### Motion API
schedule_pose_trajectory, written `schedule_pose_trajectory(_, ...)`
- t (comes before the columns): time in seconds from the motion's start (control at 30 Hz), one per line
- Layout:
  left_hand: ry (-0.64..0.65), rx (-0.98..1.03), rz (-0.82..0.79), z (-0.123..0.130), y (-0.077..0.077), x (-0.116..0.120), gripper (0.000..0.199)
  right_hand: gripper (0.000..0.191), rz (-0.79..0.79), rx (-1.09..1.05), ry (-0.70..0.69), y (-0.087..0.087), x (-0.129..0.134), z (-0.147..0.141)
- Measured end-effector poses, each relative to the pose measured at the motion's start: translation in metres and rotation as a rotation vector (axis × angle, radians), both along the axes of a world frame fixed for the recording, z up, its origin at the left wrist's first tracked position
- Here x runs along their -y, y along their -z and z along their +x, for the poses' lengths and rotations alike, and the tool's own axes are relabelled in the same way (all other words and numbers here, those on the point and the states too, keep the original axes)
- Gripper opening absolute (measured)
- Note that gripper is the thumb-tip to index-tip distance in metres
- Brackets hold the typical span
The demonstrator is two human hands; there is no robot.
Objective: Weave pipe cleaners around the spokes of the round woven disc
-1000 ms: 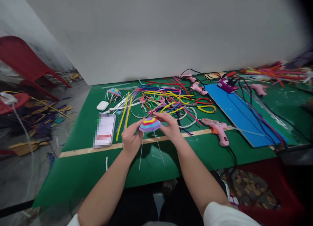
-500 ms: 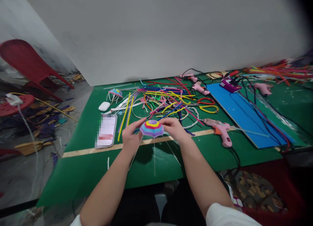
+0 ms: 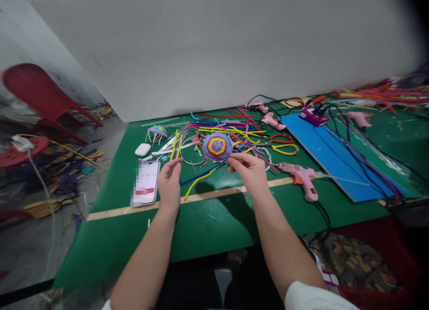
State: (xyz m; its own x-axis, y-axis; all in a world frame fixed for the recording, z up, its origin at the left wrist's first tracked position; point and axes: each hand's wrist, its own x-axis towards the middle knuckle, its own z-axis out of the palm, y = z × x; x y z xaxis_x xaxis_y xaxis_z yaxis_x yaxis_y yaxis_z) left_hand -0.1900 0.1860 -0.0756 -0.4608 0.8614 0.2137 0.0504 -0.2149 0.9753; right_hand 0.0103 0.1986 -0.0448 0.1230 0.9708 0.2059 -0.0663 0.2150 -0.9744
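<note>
A small pipe-cleaner umbrella (image 3: 217,145), ringed in purple, yellow, red and blue, is tilted so its domed top faces me. My right hand (image 3: 247,169) pinches its lower right edge between thumb and fingers. Left of it and apart from it, my left hand (image 3: 170,182) is raised with fingers curled together; anything between its fingertips is hidden. Between the hands, a yellow pipe cleaner (image 3: 201,179) and a blue one lie on the green table. Yellow strips (image 3: 176,144) stand out just beyond my left fingertips.
A phone (image 3: 146,185) and white earbud case (image 3: 142,149) lie left. A second pipe-cleaner umbrella (image 3: 157,132) sits behind them. Scissors (image 3: 283,149), a pink glue gun (image 3: 304,178), a blue board (image 3: 335,158) and a purple power strip (image 3: 314,116) are right. A white panel (image 3: 217,51) stands behind.
The umbrella has moved up and away from me, turning its top into view. My left hand has come off it and shifted left; my right hand still holds it.
</note>
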Motion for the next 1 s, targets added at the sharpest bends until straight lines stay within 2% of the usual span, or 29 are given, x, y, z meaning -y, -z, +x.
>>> schedule_pose_trajectory(0.13, 0.073, -0.220, 0.061, 0.008, -0.006, 0.010, 0.019, 0.016, -0.038, 0.049, -0.012, 0.002, 0.000, -0.002)
schedule_pose_trajectory(0.23, 0.193, -0.277, 0.099, 0.007, -0.004, 0.013, 0.019, 0.017, -0.054, 0.077, -0.028, 0.002, 0.001, -0.003)
schedule_pose_trajectory(0.43, 0.237, -0.349, 0.150, 0.003, -0.001, 0.011, 0.025, 0.015, 0.001, 0.139, -0.089, 0.003, 0.003, -0.005)
schedule_pose_trajectory(0.57, 0.216, -0.340, 0.155, 0.006, 0.003, 0.009, 0.023, 0.012, 0.060, 0.171, -0.169, 0.003, 0.005, -0.008)
schedule_pose_trajectory(0.67, 0.200, -0.251, 0.053, 0.008, 0.003, 0.010, 0.019, 0.012, 0.028, 0.149, -0.200, 0.003, 0.005, -0.009)
schedule_pose_trajectory(0.77, 0.254, -0.156, -0.017, 0.009, 0.002, 0.010, 0.016, 0.015, -0.024, 0.126, -0.219, 0.003, 0.004, -0.009)
schedule_pose_trajectory(0.9, 0.280, -0.174, 0.036, 0.008, -0.001, 0.011, 0.012, 0.019, -0.100, 0.064, -0.270, 0.004, 0.003, -0.007)
schedule_pose_trajectory(1.0, 0.278, -0.203, 0.098, 0.006, 0.000, 0.010, 0.010, 0.018, -0.090, 0.057, -0.327, 0.006, 0.002, -0.005)
